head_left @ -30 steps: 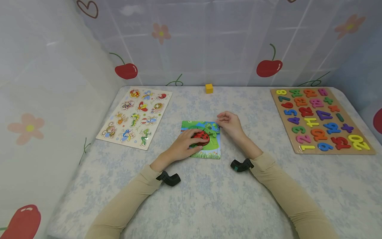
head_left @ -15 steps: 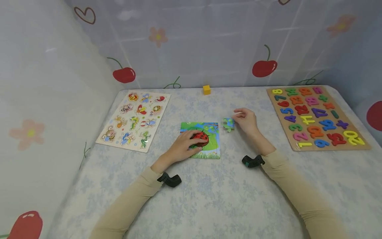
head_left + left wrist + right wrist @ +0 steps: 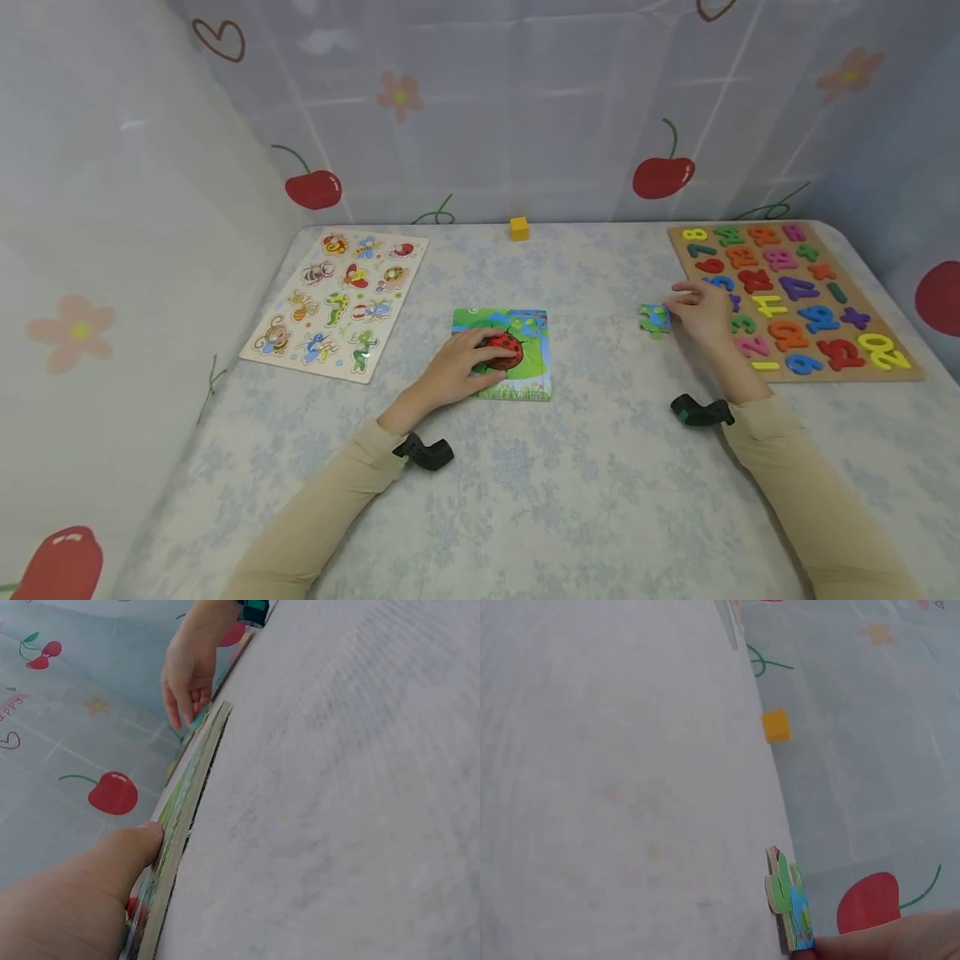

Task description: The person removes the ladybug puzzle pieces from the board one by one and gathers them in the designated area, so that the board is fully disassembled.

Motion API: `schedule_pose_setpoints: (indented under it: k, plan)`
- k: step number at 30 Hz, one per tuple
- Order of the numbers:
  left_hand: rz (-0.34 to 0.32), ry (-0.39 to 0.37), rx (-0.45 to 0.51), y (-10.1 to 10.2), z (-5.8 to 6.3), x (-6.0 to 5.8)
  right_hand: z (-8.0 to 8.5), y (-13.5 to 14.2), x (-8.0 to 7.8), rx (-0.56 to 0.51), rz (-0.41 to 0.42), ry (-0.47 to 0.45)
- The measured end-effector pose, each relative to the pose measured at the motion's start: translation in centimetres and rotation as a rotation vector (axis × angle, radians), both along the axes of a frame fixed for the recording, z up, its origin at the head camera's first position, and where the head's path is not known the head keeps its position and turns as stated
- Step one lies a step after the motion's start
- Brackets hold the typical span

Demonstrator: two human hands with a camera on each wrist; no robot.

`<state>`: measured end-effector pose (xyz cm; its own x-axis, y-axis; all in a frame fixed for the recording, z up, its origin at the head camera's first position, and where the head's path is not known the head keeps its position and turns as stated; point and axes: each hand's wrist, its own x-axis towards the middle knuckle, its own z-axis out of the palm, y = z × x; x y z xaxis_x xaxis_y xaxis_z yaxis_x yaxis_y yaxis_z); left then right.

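Note:
A small square ladybug jigsaw puzzle point(image 3: 528, 379) lies mid-table, its thin board edge point(image 3: 187, 817) showing in the left wrist view. My left hand point(image 3: 453, 367) rests on its left part with the fingers spread over the red ladybug point(image 3: 512, 350) and the thumb on the near part. To the right, my right hand point(image 3: 703, 317) pinches a green and blue jigsaw piece point(image 3: 655, 319) by its right edge. The right wrist view shows this jigsaw piece point(image 3: 787, 900) with its wooden side edge and rounded knobs, close over the tabletop. The palm hides the puzzle's left side.
At the left lies a white insect peg board point(image 3: 337, 321). A brown number board point(image 3: 810, 325) lies at the right, partly behind my right hand. A yellow cube point(image 3: 519, 229) stands at the table's back edge, before a cherry-print curtain point(image 3: 517, 108).
My right hand has lifted the jigsaw piece from the puzzle's upper right corner and carried it right, toward the number board. The left hand has stayed on the puzzle.

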<state>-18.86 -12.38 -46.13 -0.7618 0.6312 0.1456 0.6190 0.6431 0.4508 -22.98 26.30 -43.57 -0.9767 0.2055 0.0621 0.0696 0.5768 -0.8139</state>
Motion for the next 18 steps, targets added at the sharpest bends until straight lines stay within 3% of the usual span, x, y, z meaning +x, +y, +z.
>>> schedule_pose_setpoints:
  k: [11, 14, 18]
  plan:
    - [0.003, -0.023, 0.053, -0.2, -0.1, 0.0, 0.2, 0.2, 0.1, -0.05, 0.013, -0.042]
    - [0.041, -0.04, 0.098, -0.2, -0.2, -0.1, 0.7, -0.4, 0.2, -0.042, 0.016, -0.055]
    - [0.143, 0.01, 0.13, -0.3, -0.2, -0.1, 1.3, -2.6, 0.8, -0.021, 0.108, 0.011]
